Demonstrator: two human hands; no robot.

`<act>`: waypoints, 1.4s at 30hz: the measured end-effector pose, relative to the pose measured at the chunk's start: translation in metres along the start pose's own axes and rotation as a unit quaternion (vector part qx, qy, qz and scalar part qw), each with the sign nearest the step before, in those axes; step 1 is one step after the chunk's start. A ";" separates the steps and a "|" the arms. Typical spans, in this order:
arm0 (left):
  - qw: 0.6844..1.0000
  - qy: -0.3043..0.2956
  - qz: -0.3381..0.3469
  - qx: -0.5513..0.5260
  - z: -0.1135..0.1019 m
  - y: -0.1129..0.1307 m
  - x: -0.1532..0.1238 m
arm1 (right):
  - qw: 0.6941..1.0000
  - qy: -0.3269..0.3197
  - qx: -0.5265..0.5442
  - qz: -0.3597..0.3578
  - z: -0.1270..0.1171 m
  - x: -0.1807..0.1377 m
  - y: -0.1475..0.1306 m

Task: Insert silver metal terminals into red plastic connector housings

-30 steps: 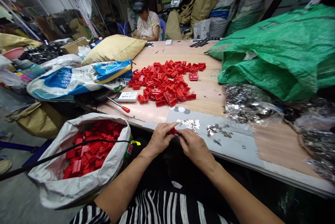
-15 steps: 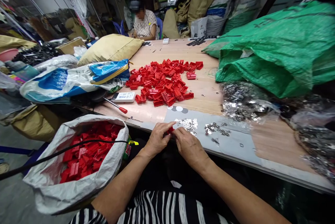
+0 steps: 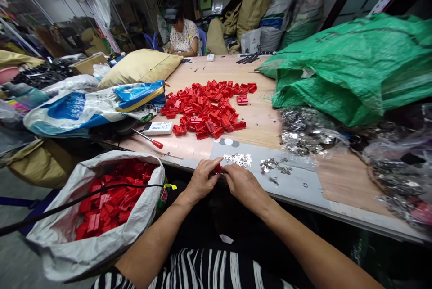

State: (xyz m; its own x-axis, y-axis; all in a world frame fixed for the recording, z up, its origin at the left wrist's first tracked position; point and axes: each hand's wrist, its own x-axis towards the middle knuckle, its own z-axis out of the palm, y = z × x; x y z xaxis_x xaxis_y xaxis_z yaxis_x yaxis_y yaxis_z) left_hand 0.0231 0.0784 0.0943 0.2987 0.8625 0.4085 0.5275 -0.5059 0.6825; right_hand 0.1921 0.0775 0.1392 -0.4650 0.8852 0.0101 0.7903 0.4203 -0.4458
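At the table's near edge my left hand is closed on a small red plastic part. My right hand meets it from the other side, its thumb and finger pinched together at the part's right end; whether a small metal piece is between them is hidden. Just beyond the fingers, shiny flat metal pieces lie on a grey sheet, with a second scatter of small metal pieces to their right. Farther back is a heap of red plastic parts.
A white sack of red parts stands at my left, a black cable crossing it. A red-handled screwdriver lies beside a white box. A green sack and bagged metal pieces occupy the right. Another person sits across.
The view has shifted slightly, so the table's contents appear a little lower and more to the left. Both hands stay together at the red plastic part.
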 end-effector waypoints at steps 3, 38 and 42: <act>1.000 -0.004 0.002 -0.004 0.000 0.001 0.000 | 0.999 0.019 0.043 0.006 0.004 -0.007 0.007; 0.997 0.009 0.008 0.076 0.002 -0.001 -0.002 | 0.998 -0.019 -0.007 0.052 0.011 -0.010 -0.004; 0.997 0.056 0.008 0.053 -0.005 0.005 -0.009 | 0.995 0.023 0.098 -0.001 0.009 -0.022 0.010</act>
State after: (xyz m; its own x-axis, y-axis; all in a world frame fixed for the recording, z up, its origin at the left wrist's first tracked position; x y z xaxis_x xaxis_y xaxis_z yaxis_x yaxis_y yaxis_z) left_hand 0.0188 0.0682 0.0968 0.2206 0.8442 0.4885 0.6067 -0.5109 0.6090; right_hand 0.2066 0.0604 0.1262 -0.4445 0.8943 0.0514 0.6943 0.3803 -0.6110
